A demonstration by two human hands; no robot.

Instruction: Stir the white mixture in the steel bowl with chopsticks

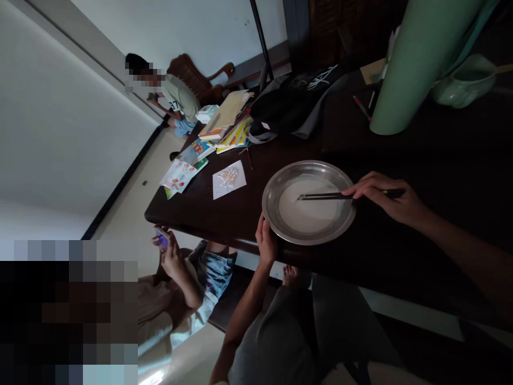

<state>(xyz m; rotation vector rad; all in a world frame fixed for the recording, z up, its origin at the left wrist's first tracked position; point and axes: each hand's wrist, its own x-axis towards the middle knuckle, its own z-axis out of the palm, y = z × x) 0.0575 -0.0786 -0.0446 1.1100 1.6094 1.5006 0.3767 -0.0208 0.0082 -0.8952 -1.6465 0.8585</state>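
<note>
A round metal plate [280, 176] holding pale white liquid sits on the dark wooden table [401, 256]. My left hand [265, 240] grips the plate's near rim at the table edge, fingers closed on it. My right hand [385, 197] is closed round a pair of dark chopsticks [324, 197]. The chopsticks lie across the plate with their tips in the liquid near its middle.
A white paper [229, 179] with small pale bits lies left of the plate. Books and leaflets [224, 128], a black bag [292, 104], a green cylinder [417, 64] and a green jug [465, 83] stand farther back. One person sits beside me holding a phone [162, 239]; another sits at the far end.
</note>
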